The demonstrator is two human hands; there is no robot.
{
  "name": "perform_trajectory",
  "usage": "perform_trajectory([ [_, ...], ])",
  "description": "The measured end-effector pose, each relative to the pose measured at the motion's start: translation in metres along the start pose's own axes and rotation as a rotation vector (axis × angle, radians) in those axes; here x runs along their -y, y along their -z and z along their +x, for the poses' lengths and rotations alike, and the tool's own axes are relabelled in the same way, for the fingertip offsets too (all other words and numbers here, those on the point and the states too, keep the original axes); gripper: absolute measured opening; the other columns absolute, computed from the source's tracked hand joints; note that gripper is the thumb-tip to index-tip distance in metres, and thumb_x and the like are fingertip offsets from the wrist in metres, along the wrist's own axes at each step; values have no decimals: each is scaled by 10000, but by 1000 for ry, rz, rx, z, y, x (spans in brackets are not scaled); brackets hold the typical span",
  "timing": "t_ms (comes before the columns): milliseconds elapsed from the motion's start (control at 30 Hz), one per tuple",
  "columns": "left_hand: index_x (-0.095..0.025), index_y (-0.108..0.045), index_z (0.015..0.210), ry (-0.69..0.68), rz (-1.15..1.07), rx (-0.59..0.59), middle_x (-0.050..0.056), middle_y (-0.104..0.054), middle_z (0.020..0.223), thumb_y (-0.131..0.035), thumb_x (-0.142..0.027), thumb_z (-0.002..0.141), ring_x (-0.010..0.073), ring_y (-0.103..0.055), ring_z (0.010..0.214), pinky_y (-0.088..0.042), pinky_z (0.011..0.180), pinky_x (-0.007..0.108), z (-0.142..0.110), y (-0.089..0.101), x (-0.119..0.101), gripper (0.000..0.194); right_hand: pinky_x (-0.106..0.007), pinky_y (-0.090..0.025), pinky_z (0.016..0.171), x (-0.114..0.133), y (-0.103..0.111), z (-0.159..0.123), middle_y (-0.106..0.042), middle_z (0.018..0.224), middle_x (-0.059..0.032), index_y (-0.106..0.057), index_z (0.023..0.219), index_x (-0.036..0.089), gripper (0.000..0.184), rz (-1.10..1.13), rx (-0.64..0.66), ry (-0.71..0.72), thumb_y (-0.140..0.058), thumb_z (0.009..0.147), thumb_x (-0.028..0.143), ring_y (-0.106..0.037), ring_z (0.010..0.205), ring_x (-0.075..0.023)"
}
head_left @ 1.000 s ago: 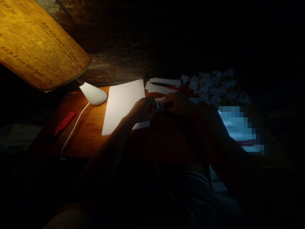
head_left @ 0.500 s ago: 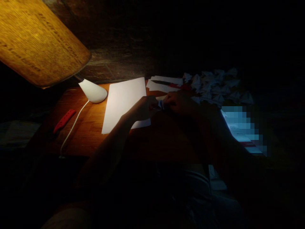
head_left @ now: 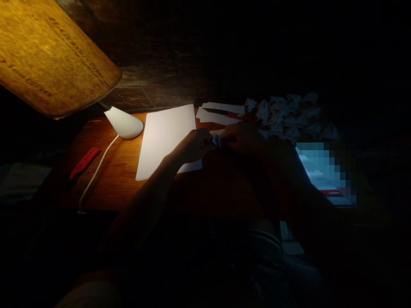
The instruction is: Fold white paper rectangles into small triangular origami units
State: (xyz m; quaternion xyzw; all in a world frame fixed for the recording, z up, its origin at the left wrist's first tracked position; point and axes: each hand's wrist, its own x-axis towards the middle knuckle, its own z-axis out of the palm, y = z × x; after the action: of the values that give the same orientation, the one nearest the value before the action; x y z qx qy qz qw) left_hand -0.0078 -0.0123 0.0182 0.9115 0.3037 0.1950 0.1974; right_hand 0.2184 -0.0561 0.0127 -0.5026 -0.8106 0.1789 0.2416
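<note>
Close together above the wooden desk (head_left: 128,188), my left hand (head_left: 199,140) and my right hand (head_left: 240,139) pinch a small piece of folded white paper (head_left: 216,140) between them. The fingers of both hands are closed on it, though shadow hides their tips. Below my left hand and forearm lies a stack of white paper sheets (head_left: 167,128), partly covered. Beyond my right hand are smaller paper pieces (head_left: 208,114) with a red-handled knife (head_left: 216,111) on top.
Several folded paper shapes (head_left: 282,115) are heaped at the back right. A lit screen (head_left: 317,171) stands at the right. On the left are a lamp with a tan shade (head_left: 61,60) and white base (head_left: 123,123), its cord (head_left: 99,171), and a red power strip (head_left: 85,162).
The piece of folded paper has turned slightly between my fingers. Both hands stay in nearly the same place, and the whole view has shifted a little.
</note>
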Motion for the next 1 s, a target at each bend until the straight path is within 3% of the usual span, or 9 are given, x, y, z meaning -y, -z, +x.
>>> perform_trajectory([
  [300, -172, -671, 726, 21, 9, -29, 42, -645, 757, -615, -182, 806, 150, -574, 689, -440, 634, 291, 2, -5, -1, 98, -330, -449, 813, 3, 0, 1, -781, 1003, -60, -864, 906, 223, 203, 60, 9, 20, -688, 823, 165, -668, 881, -202],
  [800, -166, -714, 744, 45, 25, -50, 54, -669, 773, -639, -180, 789, 160, -601, 694, -456, 643, 297, 2, -9, 0, 89, -343, -457, 838, 1, 4, 0, -817, 1042, -39, -877, 963, 260, 311, 15, 23, -15, -663, 791, 114, -696, 907, -217],
  [900, -166, -739, 824, 60, 7, -66, 60, -709, 829, -652, -161, 768, 170, -633, 745, -487, 672, 292, 3, -10, 0, 104, -342, -454, 847, 2, 5, 1, -815, 1033, -38, -876, 956, 256, 300, 11, 27, -13, -666, 792, 119, -690, 905, -212],
  [1000, -171, -771, 1009, 64, -31, -74, 68, -757, 952, -645, -112, 751, 181, -669, 823, -525, 724, 294, 4, -10, -1, 293, -336, -453, 839, 4, 5, 1, -811, 1027, -41, -874, 938, 242, 274, 12, 36, -17, -671, 795, 126, -689, 913, -211],
])
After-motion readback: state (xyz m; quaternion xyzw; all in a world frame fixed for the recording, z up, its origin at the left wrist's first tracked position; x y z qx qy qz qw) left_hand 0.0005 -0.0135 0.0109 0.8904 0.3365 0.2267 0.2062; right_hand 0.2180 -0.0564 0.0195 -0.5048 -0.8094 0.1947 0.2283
